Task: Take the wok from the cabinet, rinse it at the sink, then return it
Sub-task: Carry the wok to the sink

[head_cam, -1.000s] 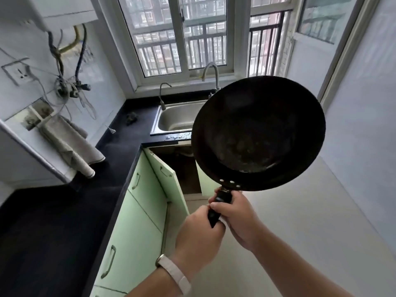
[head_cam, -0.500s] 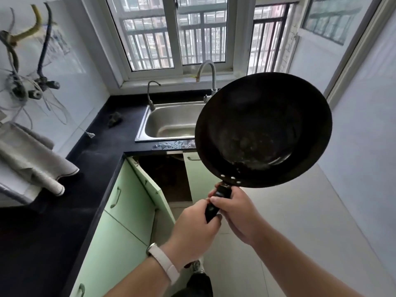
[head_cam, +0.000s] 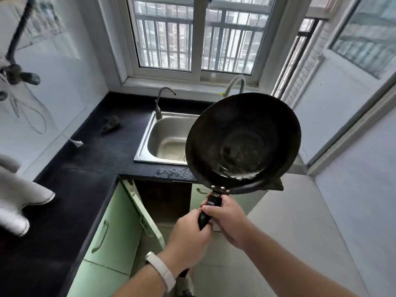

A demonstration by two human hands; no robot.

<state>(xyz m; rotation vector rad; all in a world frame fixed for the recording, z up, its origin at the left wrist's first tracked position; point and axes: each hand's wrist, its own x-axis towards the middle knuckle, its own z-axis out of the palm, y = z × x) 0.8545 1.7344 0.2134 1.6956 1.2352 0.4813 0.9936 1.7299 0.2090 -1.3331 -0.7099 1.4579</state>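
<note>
Gripping the wok's black handle [head_cam: 211, 207] with both hands, we have the right hand [head_cam: 227, 221] curled round it close to the pan. The left hand [head_cam: 188, 234] is wrapped round its lower end, and the two hands touch. A white wristband [head_cam: 160, 269] sits on our left wrist.

The wok [head_cam: 242, 142] is in the air in front of us, tilted so that its dark inside faces us (a pale, shiny streak lies along the lower inner edge; we cannot tell whether it is water). In our view the pan covers the right part of the sink [head_cam: 150, 138], a steel basin set into the black countertop [head_cam: 85, 168] under the window [head_cam: 192, 39].

A small curved tap [head_cam: 161, 101] stands at the sink's back left corner, and the top of a taller tap [head_cam: 234, 82] shows just above the wok's rim. Drops of water [head_cam: 173, 173] lie on the counter's front edge, just before the sink. Below them the cabinet [head_cam: 162, 200] is dark inside, its pale green door [head_cam: 143, 211] swung out toward us.

A dark lump [head_cam: 110, 125] rests on the counter left of the sink, and a grey cloth [head_cam: 21, 196] shows at the far left edge.
</note>
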